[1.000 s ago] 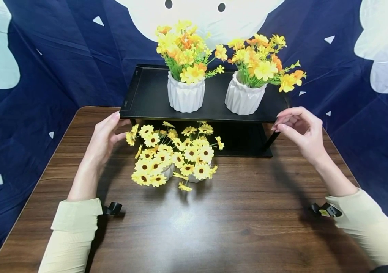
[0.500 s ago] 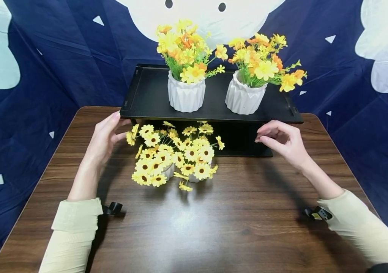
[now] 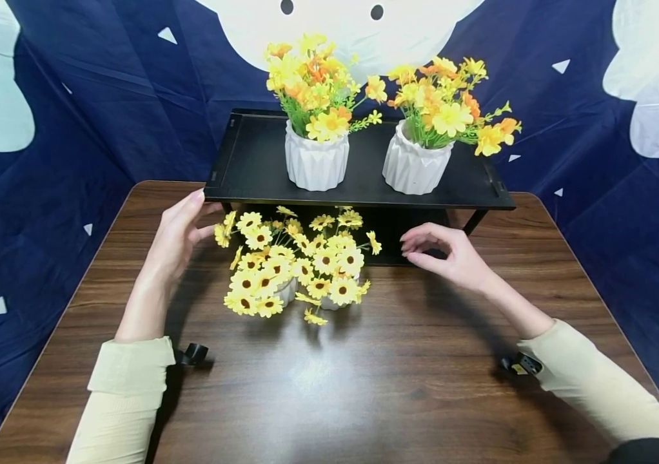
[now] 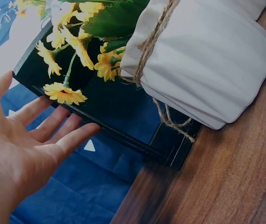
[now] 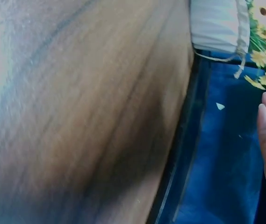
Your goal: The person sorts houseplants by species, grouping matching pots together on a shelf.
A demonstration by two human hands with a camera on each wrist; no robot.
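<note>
A black two-tier shelf [image 3: 364, 174] stands at the back of the table. My left hand [image 3: 177, 233] is at its front left corner, with the thumb tip at the top board's edge. In the left wrist view the fingers [image 4: 79, 137] are fairly straight and lie along the shelf's left side, touching it. Two white pots of yellow daisies [image 3: 260, 264] [image 3: 335, 258] stand together at the shelf's front, wrapped in white cloth with twine [image 4: 203, 60]. My right hand [image 3: 448, 252], loosely bent and holding nothing, hovers before the lower tier, right of the daisies and apart from them.
Two white ribbed pots [image 3: 316, 158] [image 3: 416, 161] with yellow and orange flowers stand on the top board. A right leg [image 3: 474, 221] supports that board. The brown wooden table [image 3: 364, 374] extends in front. Blue patterned cloth [image 3: 103, 96] hangs behind.
My right hand has left the shelf's front right corner and moved left and slightly toward me, nearer the daisies. My left hand and the pots have stayed in place.
</note>
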